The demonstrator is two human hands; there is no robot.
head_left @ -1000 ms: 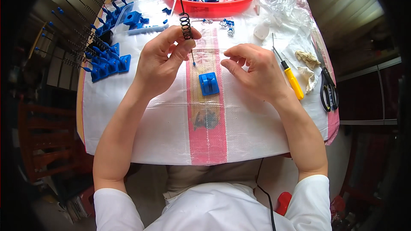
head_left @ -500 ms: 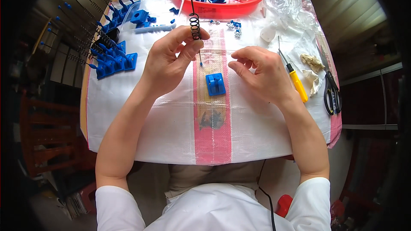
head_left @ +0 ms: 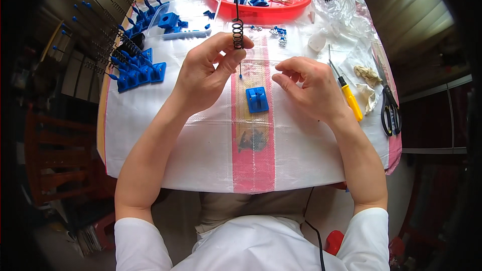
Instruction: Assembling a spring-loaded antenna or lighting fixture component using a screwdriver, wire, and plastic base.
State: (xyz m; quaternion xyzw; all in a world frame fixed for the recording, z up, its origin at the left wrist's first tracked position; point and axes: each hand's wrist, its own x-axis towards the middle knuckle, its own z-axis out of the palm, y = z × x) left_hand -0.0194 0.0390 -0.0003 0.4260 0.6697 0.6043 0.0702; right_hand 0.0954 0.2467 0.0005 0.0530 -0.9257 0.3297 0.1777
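Note:
In my left hand (head_left: 211,70), thumb and fingers pinch a black coil spring (head_left: 237,32) with a straight wire end standing up. Below the fingers a thin rod with a small blue tip (head_left: 240,76) sticks out downward. A blue square base (head_left: 257,100) with raised lugs lies on the table just below that tip, apart from both hands. To the right of the base, my right hand (head_left: 311,83) hovers over or rests on the cloth, its fingers loosely curled, thumb apart and nothing visible in it.
Blue bases with springs and rods (head_left: 138,73) crowd the left side. A clear box (head_left: 196,7) of blue parts and a red tray (head_left: 281,15) stand at the back. Small blue-and-white pieces (head_left: 279,35) lie before the tray. Right: a yellow-handled screwdriver (head_left: 351,101), scissors (head_left: 390,115), plastic bags (head_left: 341,5).
The whole view has shifted slightly. My left hand has moved a little to the right, and the spring stands more upright. My right hand keeps nearly the same pose.

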